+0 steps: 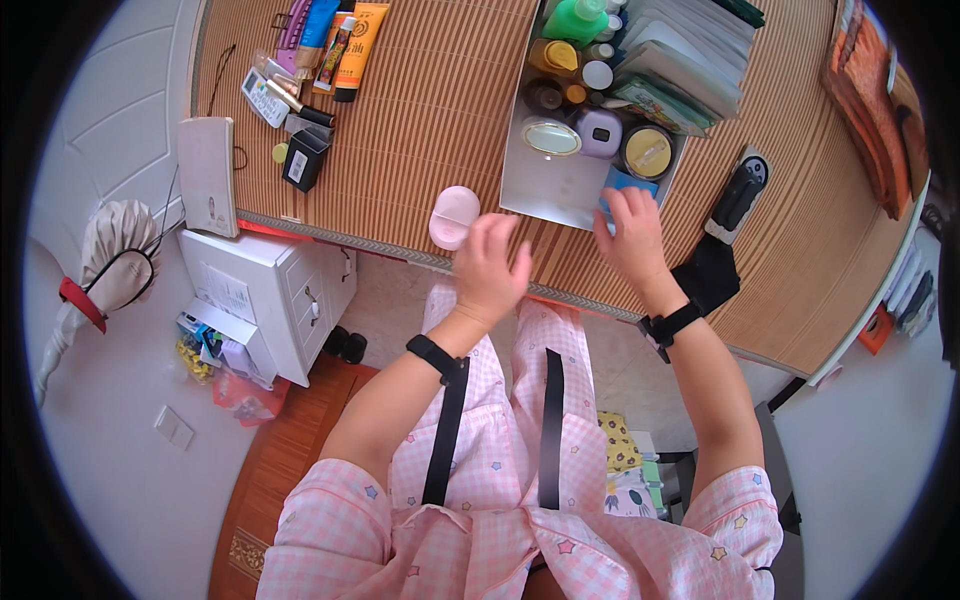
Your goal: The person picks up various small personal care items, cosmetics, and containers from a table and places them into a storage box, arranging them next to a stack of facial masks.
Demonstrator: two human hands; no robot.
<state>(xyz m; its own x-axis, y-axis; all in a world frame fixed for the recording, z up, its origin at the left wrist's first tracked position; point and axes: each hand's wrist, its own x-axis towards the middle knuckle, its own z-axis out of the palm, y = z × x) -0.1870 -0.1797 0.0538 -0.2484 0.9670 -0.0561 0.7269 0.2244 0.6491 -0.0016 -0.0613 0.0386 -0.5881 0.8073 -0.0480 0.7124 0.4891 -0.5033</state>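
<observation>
My left hand (491, 266) hovers over the near table edge with its fingers apart and nothing in them. Just beyond its fingertips lies a pale pink oval case (454, 217) with a seam across its middle. My right hand (636, 240) reaches over the front wall of a white open box (551, 202). Its thumb and fingers are on a small blue packet (628, 182) in the box's near right corner, partly hidden by the hand. Behind the packet stand a round jar with a yellowish lid (648, 152), a lilac case (598, 133) and an oval mirror-like item (552, 138).
Bottles, including a green one (576, 21), and upright papers (682, 56) fill the box's rear. Tubes (360, 52) and a black carton (304, 159) lie left on the bamboo mat (420, 97). Right are a black-and-grey device (741, 191), a black cloth (709, 274) and a carved wooden object (870, 112).
</observation>
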